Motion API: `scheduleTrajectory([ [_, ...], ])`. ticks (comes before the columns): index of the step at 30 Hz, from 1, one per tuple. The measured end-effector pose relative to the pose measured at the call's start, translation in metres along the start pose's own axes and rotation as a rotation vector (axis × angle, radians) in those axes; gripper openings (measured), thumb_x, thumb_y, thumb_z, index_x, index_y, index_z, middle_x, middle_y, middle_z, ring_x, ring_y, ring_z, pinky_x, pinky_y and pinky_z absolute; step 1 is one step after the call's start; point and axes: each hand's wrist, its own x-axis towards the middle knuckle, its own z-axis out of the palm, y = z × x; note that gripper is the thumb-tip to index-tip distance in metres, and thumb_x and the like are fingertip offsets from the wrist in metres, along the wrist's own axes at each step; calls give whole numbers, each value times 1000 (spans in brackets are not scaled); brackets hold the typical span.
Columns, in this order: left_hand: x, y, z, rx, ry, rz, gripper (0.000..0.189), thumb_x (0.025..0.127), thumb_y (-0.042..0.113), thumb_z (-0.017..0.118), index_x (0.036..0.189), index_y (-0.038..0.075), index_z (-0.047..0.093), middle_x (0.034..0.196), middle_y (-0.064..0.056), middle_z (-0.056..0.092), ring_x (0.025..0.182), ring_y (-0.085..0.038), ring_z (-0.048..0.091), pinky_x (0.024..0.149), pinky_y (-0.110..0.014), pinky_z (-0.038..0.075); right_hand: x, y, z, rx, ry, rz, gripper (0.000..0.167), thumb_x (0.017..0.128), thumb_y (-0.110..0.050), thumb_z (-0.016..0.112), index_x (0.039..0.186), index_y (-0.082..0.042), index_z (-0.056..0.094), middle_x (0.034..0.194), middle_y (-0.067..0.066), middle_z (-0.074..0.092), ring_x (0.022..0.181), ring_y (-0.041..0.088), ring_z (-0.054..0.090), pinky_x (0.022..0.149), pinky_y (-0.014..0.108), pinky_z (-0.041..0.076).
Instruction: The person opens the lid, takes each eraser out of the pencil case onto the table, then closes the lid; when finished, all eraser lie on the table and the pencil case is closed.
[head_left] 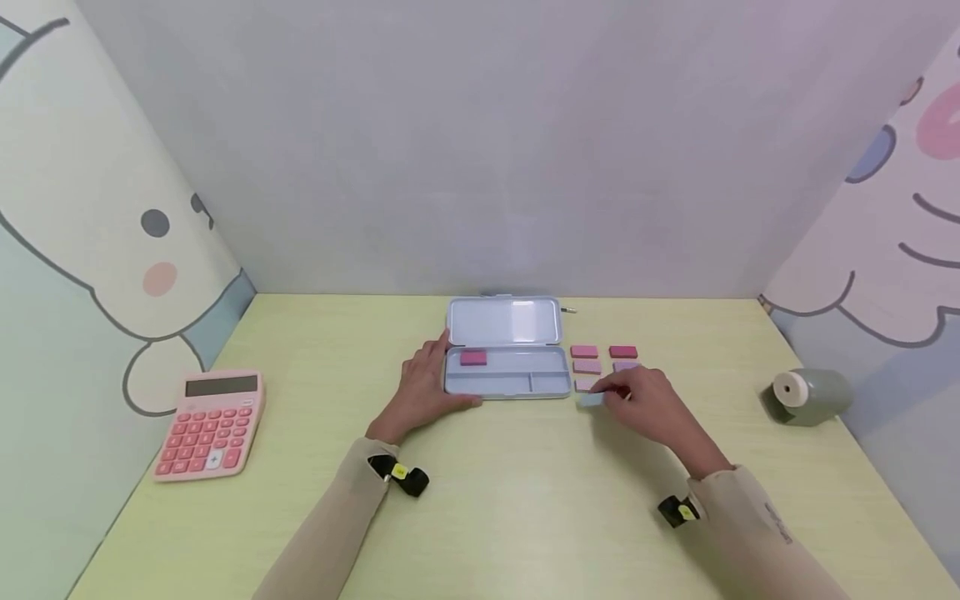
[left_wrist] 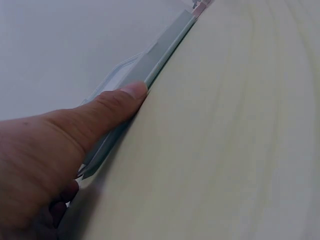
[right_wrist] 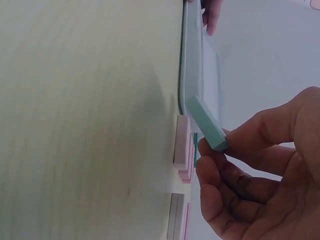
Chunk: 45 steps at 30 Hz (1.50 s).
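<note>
A light blue pencil case [head_left: 487, 383] lies with its lid raised toward the wall. My left hand [head_left: 424, 385] grips its left end, thumb along the front edge, fingers at the far side. Inside, a dark pink block [head_left: 473, 357] sits in the back compartment; the front compartments show no blocks. Between the thumb and fingers of my right hand [head_left: 641, 403] is a small light blue rectangular block [right_wrist: 209, 125], pinched at one end. It is tilted above the table, close to the case's front right corner. A pale pink block [right_wrist: 182, 142] lies just below it.
Right of the case, several pink and purple blocks [head_left: 587, 366] lie in two columns, partly covered by my right hand. A pink calculator [head_left: 208, 425] is at the table's left, and a grey-green cylindrical object with a white end [head_left: 813, 396] at the right edge.
</note>
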Motion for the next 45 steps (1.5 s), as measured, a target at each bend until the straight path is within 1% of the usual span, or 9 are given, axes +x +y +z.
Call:
scheduleTrajectory([
  [3, 1, 0, 1, -4, 4, 5, 132, 78, 56, 92, 174, 10, 13, 165, -20, 42, 150, -38, 41, 127, -61, 28, -3, 4, 2, -1, -13, 4, 25, 95, -2, 61, 103, -7, 85, 86, 3, 75, 72, 14, 53, 62, 25, 42],
  [7, 1, -2, 2, 4, 3, 9, 132, 78, 57, 92, 174, 10, 12, 165, -19, 42, 150, -37, 42, 126, -62, 29, -6, 8, 5, 4, -31, 11, 23, 96, -2, 63, 104, -7, 84, 87, 3, 74, 73, 14, 52, 62, 24, 42],
  [15, 0, -1, 1, 8, 0, 3, 133, 77, 56, 93, 174, 10, 13, 164, -20, 43, 150, -38, 42, 127, -62, 28, -7, 10, 8, -22, -68, -8, 14, 95, -6, 72, 106, -8, 81, 92, 0, 76, 82, 13, 61, 71, 25, 51],
  [19, -1, 0, 0, 5, 0, 1, 132, 78, 55, 93, 174, 10, 13, 164, -20, 42, 150, -38, 42, 127, -61, 28, -7, 10, 8, -22, -74, -9, 14, 95, -5, 75, 107, -8, 81, 94, 0, 77, 83, 13, 62, 71, 26, 52],
  [24, -1, 1, 0, 2, 1, 0, 132, 78, 55, 92, 174, 11, 13, 164, -20, 42, 150, -38, 42, 126, -61, 28, -9, 7, 9, -45, -65, 14, 11, 96, -6, 75, 105, -8, 82, 95, 1, 77, 83, 14, 62, 71, 27, 52],
  [32, 0, -1, 0, 10, 1, 0, 132, 78, 55, 92, 174, 10, 13, 165, -20, 41, 150, -38, 42, 126, -62, 28, -10, 6, 10, -76, -50, 10, 16, 93, -5, 80, 108, -7, 83, 97, 2, 78, 81, 14, 61, 69, 26, 50],
  [39, 0, 1, 0, 5, 0, -3, 132, 78, 55, 92, 174, 10, 14, 164, -21, 42, 150, -39, 42, 127, -62, 28, -8, 8, 13, -94, -40, -5, 17, 91, -5, 82, 108, -8, 83, 97, 2, 78, 81, 14, 61, 70, 26, 51],
  [45, 1, 0, 1, 16, -3, -9, 132, 78, 56, 92, 174, 10, 13, 164, -20, 42, 149, -39, 43, 126, -62, 29, -8, 7, 13, -98, -53, -1, 18, 91, -5, 82, 109, -7, 82, 97, 3, 78, 81, 15, 61, 70, 26, 51],
])
